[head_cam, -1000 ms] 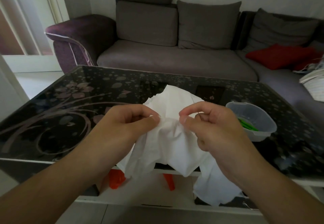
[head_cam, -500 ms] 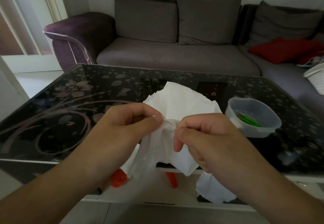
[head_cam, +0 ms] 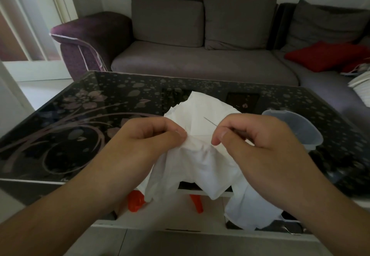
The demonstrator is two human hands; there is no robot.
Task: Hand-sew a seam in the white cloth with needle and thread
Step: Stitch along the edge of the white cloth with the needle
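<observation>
Presently logged:
Left hand point(head_cam: 148, 141): pinches white cloth point(head_cam: 200, 161) fold.
Right hand point(head_cam: 258, 141): pinches needle point(head_cam: 210, 121), tip up-left.
Cloth: hangs over glass table point(head_cam: 80, 135) edge.

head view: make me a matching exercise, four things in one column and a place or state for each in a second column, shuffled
Things:
1. white cloth
2. needle
3. plastic tub
4. red cushion

Places or states:
A. lying on the grey sofa
B. pinched by the right hand, tip pointing up and away
C. standing on the dark glass table, behind the right hand
D. gripped by the left hand and hanging over the table's near edge

Pairs: 1-D, 2-B, 3-C, 4-A
</observation>
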